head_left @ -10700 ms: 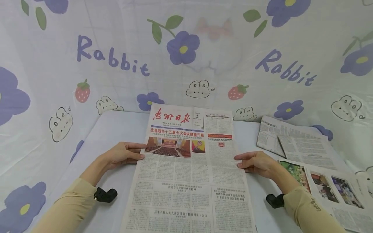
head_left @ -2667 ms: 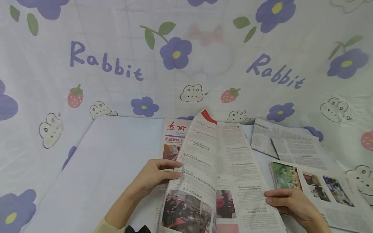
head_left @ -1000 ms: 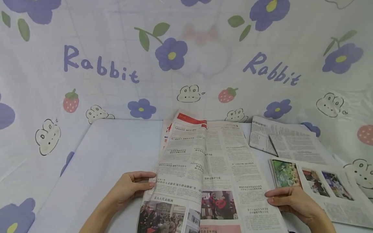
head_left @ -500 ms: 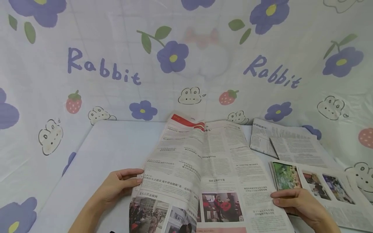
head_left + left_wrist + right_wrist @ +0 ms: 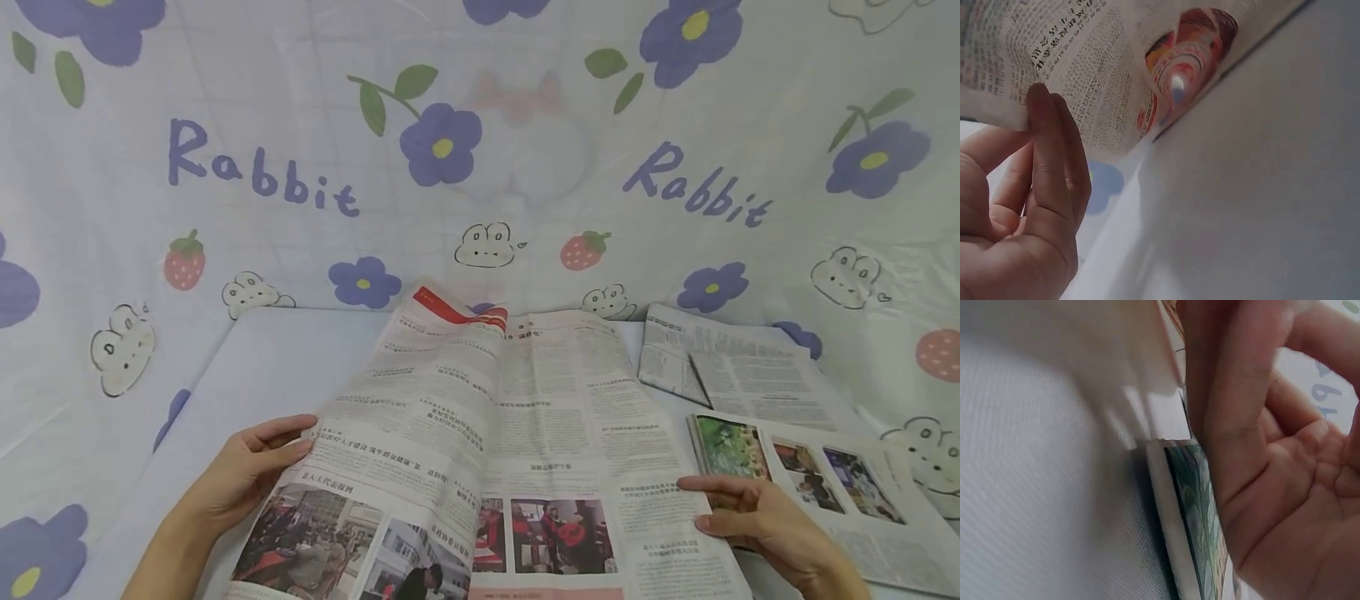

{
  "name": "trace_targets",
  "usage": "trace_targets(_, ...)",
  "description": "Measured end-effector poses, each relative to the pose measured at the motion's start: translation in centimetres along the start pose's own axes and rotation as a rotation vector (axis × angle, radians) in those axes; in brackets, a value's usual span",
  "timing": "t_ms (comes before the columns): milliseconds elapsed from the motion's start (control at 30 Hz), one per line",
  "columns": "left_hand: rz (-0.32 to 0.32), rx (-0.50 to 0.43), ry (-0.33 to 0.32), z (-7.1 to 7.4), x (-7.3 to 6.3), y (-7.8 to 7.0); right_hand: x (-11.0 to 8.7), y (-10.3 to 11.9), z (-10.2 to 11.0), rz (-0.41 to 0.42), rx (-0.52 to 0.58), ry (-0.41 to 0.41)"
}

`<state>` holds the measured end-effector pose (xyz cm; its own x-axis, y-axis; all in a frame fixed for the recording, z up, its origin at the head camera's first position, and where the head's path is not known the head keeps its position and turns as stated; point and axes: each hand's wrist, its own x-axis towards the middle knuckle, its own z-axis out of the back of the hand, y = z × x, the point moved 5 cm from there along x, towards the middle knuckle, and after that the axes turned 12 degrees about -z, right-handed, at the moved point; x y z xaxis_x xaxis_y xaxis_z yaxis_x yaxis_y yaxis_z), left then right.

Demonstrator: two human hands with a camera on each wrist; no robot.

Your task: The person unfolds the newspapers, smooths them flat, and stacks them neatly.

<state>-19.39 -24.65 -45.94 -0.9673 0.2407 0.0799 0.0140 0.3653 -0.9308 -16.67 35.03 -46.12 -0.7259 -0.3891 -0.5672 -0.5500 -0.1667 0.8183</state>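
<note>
A newspaper (image 5: 570, 417) lies partly opened on the white table, its left page (image 5: 397, 425) raised and curving up from the middle. My left hand (image 5: 232, 471) pinches that page's left edge between thumb and fingers. The left wrist view shows the page's underside, with print and a red picture, above the fingers of the left hand (image 5: 1047, 194). At the newspaper's right edge, my right hand (image 5: 772, 525) holds the paper by thumb and index finger. In the right wrist view the right hand (image 5: 1279, 481) hides most of its contact with the paper.
A stack of folded papers with photos (image 5: 832, 517) lies right of the newspaper, close beside my right hand. Behind it are more folded newspapers (image 5: 757, 375). A curtain (image 5: 525, 200) printed with flowers and rabbits hangs at the table's far edge.
The newspaper, earlier folded with its front page up, has been opened. My left hand has carried the page leftward, spreading it wider; the right hand has stayed near the right edge.
</note>
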Motion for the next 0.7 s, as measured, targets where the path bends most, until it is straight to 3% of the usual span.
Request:
trace_targets(233, 0.041, 0.218, 0.036, 3.2, -2.2, -1.8, 0.4, 0.6, -1.5, 0.013, -0.044, -0.18)
trace_targets(567, 0.053, 0.354, 0.15, 6.7, -4.4, -3.4, 1.2, 1.8, -2.4, 0.066, -0.134, -0.178)
trace_targets(700, 0.054, 0.384, 0.147, 7.6, -4.8, -3.7, 1.3, 2.2, -1.8, 0.071, -0.166, -0.156)
